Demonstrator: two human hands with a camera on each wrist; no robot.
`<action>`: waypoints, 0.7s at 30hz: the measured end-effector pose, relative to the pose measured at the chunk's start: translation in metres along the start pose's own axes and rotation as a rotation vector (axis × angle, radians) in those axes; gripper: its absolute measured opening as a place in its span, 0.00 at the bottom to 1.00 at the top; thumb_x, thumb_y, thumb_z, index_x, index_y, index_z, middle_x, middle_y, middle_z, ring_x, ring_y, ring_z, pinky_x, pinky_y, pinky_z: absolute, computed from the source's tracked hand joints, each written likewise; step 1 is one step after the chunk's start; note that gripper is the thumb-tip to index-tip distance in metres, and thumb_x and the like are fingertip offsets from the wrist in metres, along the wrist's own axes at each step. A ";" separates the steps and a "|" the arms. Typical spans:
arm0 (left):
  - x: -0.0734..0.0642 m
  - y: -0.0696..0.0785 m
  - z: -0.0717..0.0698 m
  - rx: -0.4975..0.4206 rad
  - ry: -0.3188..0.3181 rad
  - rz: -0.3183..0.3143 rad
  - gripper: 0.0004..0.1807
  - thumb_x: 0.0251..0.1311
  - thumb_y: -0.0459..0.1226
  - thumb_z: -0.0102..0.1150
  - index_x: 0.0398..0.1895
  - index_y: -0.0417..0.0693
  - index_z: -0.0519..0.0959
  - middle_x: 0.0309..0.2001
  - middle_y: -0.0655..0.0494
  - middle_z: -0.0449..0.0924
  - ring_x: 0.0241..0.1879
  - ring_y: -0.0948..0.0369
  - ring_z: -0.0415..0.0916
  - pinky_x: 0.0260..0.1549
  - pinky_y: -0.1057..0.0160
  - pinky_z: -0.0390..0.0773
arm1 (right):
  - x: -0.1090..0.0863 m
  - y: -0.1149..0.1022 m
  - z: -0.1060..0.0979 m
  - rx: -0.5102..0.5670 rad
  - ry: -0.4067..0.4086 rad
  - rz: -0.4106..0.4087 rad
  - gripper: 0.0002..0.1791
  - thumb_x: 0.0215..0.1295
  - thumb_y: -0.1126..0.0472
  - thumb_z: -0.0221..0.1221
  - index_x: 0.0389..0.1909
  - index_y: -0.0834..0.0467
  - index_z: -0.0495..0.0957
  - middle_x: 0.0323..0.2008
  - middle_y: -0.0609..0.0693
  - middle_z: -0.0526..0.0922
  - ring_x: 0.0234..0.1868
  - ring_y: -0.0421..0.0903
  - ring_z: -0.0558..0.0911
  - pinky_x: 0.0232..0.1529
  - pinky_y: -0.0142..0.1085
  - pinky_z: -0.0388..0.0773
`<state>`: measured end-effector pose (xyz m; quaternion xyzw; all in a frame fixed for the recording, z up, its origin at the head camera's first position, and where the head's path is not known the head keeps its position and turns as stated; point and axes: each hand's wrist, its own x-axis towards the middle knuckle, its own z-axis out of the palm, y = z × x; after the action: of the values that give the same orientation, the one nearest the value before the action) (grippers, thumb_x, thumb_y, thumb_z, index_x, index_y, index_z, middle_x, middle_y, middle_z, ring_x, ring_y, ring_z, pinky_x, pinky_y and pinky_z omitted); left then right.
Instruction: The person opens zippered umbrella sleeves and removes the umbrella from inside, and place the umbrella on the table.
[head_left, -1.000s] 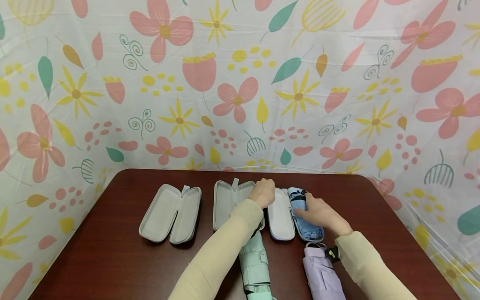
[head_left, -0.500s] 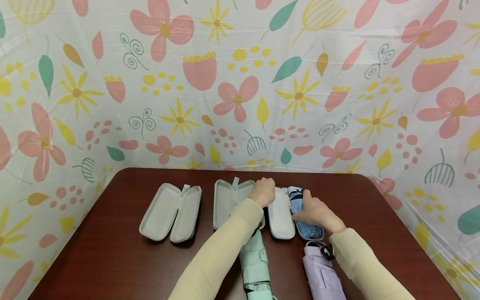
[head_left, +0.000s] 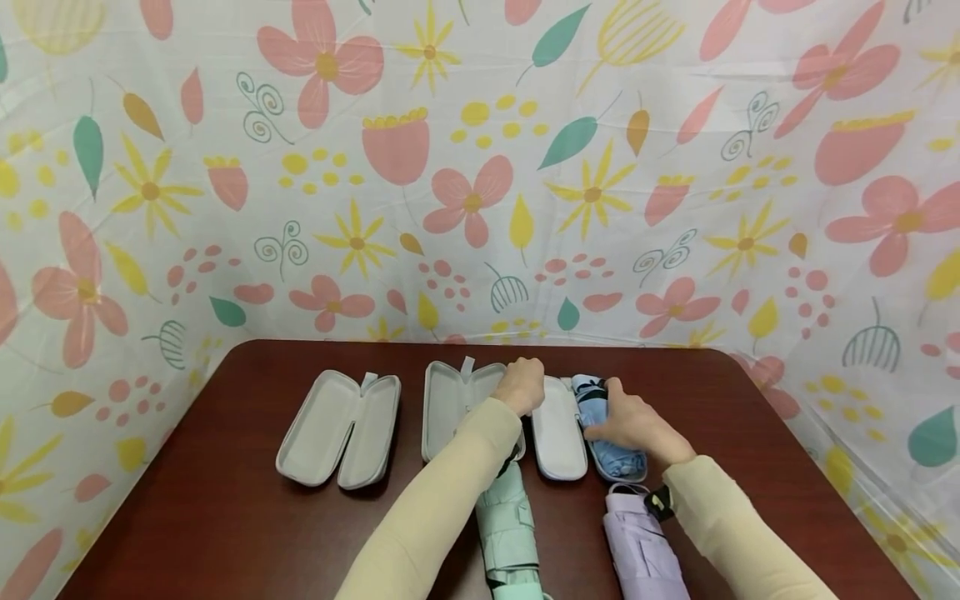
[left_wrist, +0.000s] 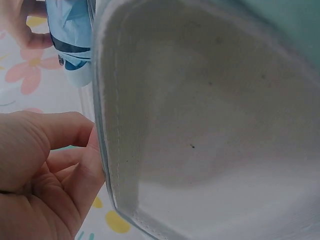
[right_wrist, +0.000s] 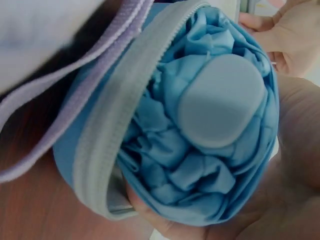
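Observation:
A blue folding umbrella [head_left: 615,446], rolled up with a black strap near its far end, lies in the right half of an opened hard zip case [head_left: 561,446]. My right hand [head_left: 639,429] grips it, thumb on its left side. The right wrist view shows its bunched fabric [right_wrist: 155,140] and a pale oval end cap [right_wrist: 222,100], next to the case's zipper edge [right_wrist: 120,100]. My left hand [head_left: 521,387] pinches the far rim of the case's left half; in the left wrist view, fingertips of the left hand [left_wrist: 55,170] meet the rim of the grey lining [left_wrist: 210,150].
Two more opened cases, one grey-lined case [head_left: 313,433] at the left and one middle case [head_left: 444,408], stand on the dark table [head_left: 225,533]. A mint umbrella [head_left: 510,533] lies partly under my left forearm. A lilac umbrella [head_left: 643,542] lies nearer, below the blue one.
My right hand and forearm have shifted slightly left along the blue umbrella. The left hand keeps its place at the case's rim.

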<state>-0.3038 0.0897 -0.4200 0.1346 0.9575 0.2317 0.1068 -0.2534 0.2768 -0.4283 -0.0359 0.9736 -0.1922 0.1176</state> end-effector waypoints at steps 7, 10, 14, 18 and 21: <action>-0.002 -0.002 -0.002 -0.001 -0.008 0.012 0.09 0.66 0.26 0.55 0.43 0.41 0.83 0.20 0.51 0.78 0.12 0.60 0.75 0.17 0.65 0.75 | -0.001 0.001 -0.002 0.036 0.009 -0.005 0.51 0.53 0.50 0.70 0.66 0.70 0.51 0.45 0.70 0.78 0.36 0.55 0.80 0.36 0.49 0.76; -0.003 -0.002 -0.003 -0.008 -0.013 0.012 0.09 0.66 0.26 0.54 0.42 0.41 0.84 0.19 0.52 0.77 0.13 0.60 0.75 0.17 0.65 0.75 | -0.001 0.003 -0.004 0.043 0.023 -0.006 0.50 0.53 0.50 0.70 0.65 0.69 0.52 0.46 0.70 0.77 0.37 0.56 0.79 0.37 0.49 0.76; -0.003 -0.002 -0.003 -0.019 -0.007 0.016 0.09 0.66 0.26 0.54 0.41 0.41 0.84 0.17 0.52 0.77 0.12 0.60 0.76 0.16 0.66 0.75 | -0.003 0.003 -0.008 0.047 0.050 -0.008 0.49 0.53 0.49 0.70 0.65 0.69 0.52 0.48 0.70 0.77 0.41 0.57 0.79 0.39 0.50 0.75; -0.004 -0.003 -0.003 -0.028 0.002 0.020 0.08 0.65 0.26 0.55 0.39 0.40 0.84 0.15 0.53 0.76 0.11 0.61 0.75 0.16 0.66 0.75 | -0.006 0.002 -0.017 0.064 0.080 -0.024 0.48 0.54 0.49 0.69 0.65 0.69 0.53 0.48 0.70 0.76 0.42 0.58 0.78 0.40 0.50 0.75; -0.005 -0.003 -0.003 -0.039 0.006 0.012 0.08 0.65 0.25 0.55 0.38 0.40 0.84 0.14 0.52 0.76 0.11 0.61 0.75 0.16 0.66 0.75 | -0.008 0.003 -0.025 0.075 0.100 -0.030 0.47 0.55 0.50 0.68 0.65 0.69 0.53 0.46 0.71 0.76 0.37 0.57 0.78 0.37 0.48 0.75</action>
<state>-0.3010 0.0842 -0.4184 0.1377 0.9523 0.2514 0.1049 -0.2523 0.2893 -0.4051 -0.0365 0.9698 -0.2317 0.0673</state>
